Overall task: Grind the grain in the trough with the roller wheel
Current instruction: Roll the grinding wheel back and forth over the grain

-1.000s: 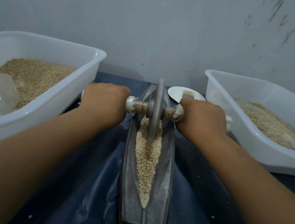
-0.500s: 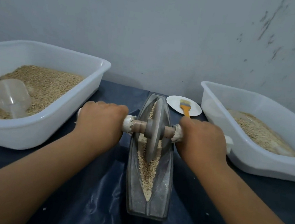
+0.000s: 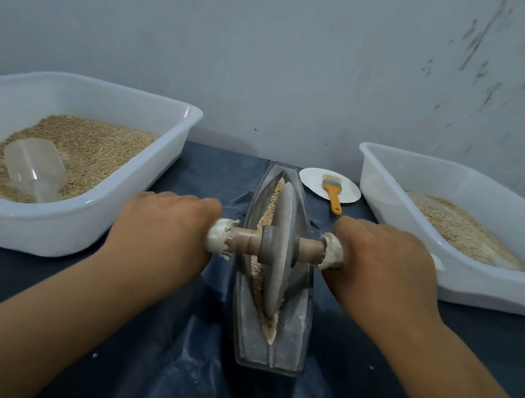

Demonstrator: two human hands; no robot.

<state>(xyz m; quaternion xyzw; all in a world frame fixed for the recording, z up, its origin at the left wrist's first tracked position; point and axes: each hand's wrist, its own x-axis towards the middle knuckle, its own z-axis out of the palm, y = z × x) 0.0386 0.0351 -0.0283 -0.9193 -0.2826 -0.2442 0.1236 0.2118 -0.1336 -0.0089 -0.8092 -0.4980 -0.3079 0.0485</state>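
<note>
A metal trough (image 3: 295,328), boat-shaped and narrow, lies lengthwise on the dark blue surface (image 3: 171,336), running from near to far in the middle of the scene. A strip of grain (image 3: 267,212) fills its central groove, showing on the far side of the wheel and again in a thin pale wedge at the near end. The roller wheel (image 3: 279,250), a grey disc standing upright on its edge, sits in the groove at about the middle of the trough, with a wooden axle (image 3: 242,241) passing through its hub and sticking out to both sides.

The left hand (image 3: 164,230) has its fingers curled round the left end of the axle, where a frayed white wrapping (image 3: 219,238) shows just beside the knuckles. The right hand (image 3: 382,263) grips the right end in the same way, with a similar white wrapping (image 3: 332,252) at its inner edge. Both forearms reach in from the near corners.

To the left stands a white plastic tub (image 3: 85,226) holding grain, with a clear plastic scoop (image 3: 35,167) lying on the heap. To the right stands a second white tub (image 3: 474,291), also part filled with grain. Between the far end of the trough and the right tub lies a small white plate (image 3: 314,180) with an orange-handled brush (image 3: 332,194) resting on it, the handle reaching past the rim. A pale wall (image 3: 272,51) rises behind everything, marked with dark streaks at the upper right.
</note>
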